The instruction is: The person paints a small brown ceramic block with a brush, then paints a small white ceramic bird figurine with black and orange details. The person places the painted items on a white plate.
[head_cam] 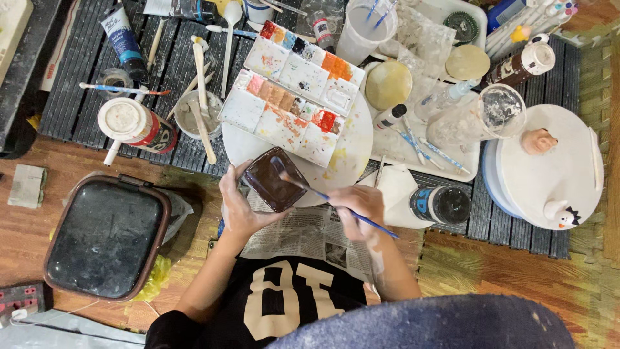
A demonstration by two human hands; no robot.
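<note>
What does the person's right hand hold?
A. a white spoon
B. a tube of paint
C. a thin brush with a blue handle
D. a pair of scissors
C: the right hand grips a thin blue-handled brush whose tip reaches into the small brown square dish, which the left hand holds.

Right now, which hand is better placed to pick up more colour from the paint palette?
The right hand. It holds the paintbrush, whose tip sits in the brown dish just below the paint palette. The left hand is busy holding that dish.
</note>
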